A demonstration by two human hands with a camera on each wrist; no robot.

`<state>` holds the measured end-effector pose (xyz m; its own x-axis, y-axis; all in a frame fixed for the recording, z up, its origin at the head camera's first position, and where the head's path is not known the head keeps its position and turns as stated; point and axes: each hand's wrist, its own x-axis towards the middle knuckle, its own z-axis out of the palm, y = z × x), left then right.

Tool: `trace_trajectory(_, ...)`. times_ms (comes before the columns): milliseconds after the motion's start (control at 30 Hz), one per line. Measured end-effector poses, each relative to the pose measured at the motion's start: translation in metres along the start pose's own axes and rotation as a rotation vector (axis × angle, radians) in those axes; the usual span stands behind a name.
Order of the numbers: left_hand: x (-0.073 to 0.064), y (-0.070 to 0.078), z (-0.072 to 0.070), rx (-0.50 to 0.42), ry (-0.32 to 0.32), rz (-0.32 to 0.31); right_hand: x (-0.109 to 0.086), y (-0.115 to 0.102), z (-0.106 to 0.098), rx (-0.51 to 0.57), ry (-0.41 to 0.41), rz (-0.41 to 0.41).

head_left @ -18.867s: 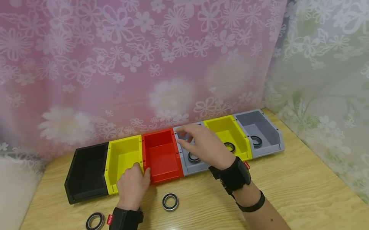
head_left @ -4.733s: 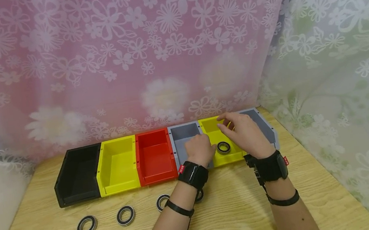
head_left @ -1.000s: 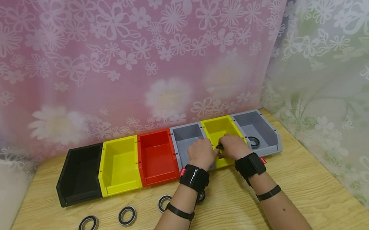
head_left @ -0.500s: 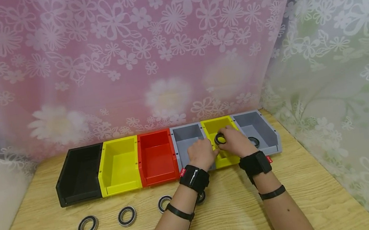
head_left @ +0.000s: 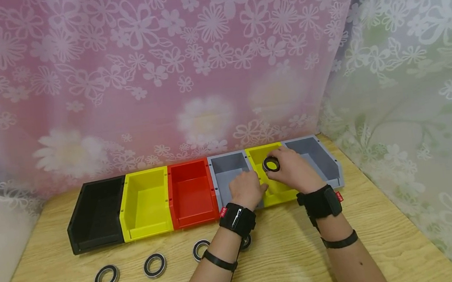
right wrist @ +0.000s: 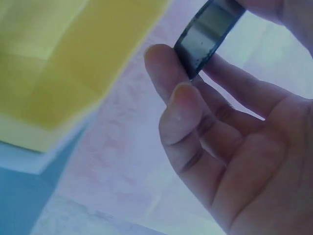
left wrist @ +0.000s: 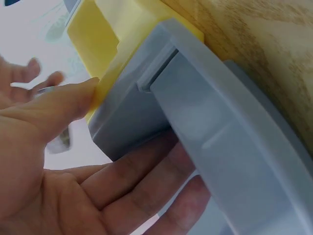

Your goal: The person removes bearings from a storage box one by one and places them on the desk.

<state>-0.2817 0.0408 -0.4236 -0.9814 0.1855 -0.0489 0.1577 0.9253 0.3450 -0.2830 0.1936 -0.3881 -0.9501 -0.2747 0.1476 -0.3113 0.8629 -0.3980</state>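
Observation:
A black-and-silver ball bearing (head_left: pixel 265 167) is pinched between the thumb and fingers of my right hand (head_left: pixel 296 170), raised over the right yellow bin (head_left: pixel 281 196). In the right wrist view the bearing (right wrist: pixel 208 36) appears edge-on at the fingertips. My left hand (head_left: pixel 245 189) grips the joined side walls of the middle grey bin (head_left: pixel 228 163) and that yellow bin. The left wrist view has the thumb on the yellow bin (left wrist: pixel 122 54) and the fingers curled inside the grey bin (left wrist: pixel 205 112). My right hand covers part of the far-right grey bin (head_left: pixel 317 160).
Left of these, in the same row, are a red bin (head_left: pixel 192 197), another yellow bin (head_left: pixel 146 202) and a black bin (head_left: pixel 99 213). Several bearings lie on the wooden table (head_left: pixel 292 264), including a far-left bearing (head_left: pixel 98 280); two are partly behind my left wrist.
My right hand has lifted the bearing out of the right yellow bin. Over the longer span, more bearings came onto the table, and my left hand moved right from the red bin's edge.

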Motion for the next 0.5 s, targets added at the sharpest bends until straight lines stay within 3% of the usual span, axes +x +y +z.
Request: trace_trajectory(500,-0.001,0.0,-0.002,-0.01,-0.026,-0.003,-0.029,-0.038,-0.038,-0.017,0.047,-0.049)
